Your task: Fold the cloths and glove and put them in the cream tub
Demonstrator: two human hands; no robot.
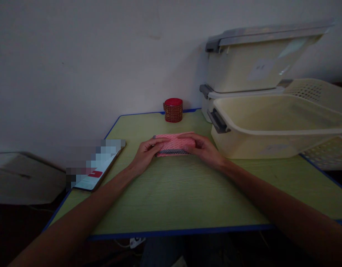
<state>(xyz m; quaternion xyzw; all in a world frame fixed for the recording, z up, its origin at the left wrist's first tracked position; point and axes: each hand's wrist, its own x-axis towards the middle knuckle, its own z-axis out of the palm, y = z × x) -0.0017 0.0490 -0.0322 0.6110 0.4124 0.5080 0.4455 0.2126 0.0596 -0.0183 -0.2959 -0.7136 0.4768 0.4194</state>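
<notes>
A folded pink cloth point(175, 144) with a dark patterned edge lies on the green table point(171, 196), near its middle. My left hand point(145, 154) rests on the cloth's left end, fingers curled over it. My right hand point(202, 148) grips the right end, fingers laid over the top. Both hands hold the cloth down against the table.
A small red tin point(173, 109) stands at the table's far edge by the wall. A phone point(97, 167) lies at the left edge. Cream plastic bins point(271, 126) and a lidded box point(256, 63) fill the right side, close to my right hand.
</notes>
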